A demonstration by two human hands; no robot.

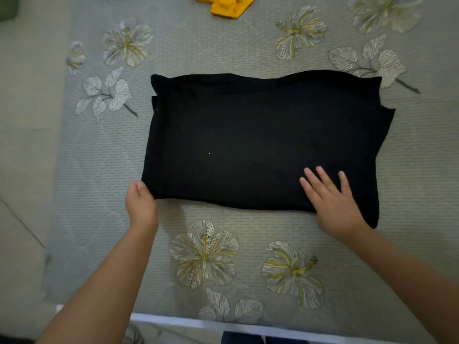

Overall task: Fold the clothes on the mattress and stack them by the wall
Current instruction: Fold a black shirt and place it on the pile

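A black garment (260, 142), folded into a wide rectangle, lies flat in the middle of the mattress (223, 45), which has a grey sheet with flower prints. My left hand (140, 202) pinches the garment's near left corner, fingers curled round the edge. My right hand (332, 202) lies flat on the near right part of the cloth, fingers spread and straight, pressing it down.
A crumpled yellow garment (227, 4) lies at the far edge of the mattress. A dark green item (7, 8) shows at the top left corner. Pale floor (22, 145) runs along the left side. The mattress's near edge (198, 321) is just below my arms.
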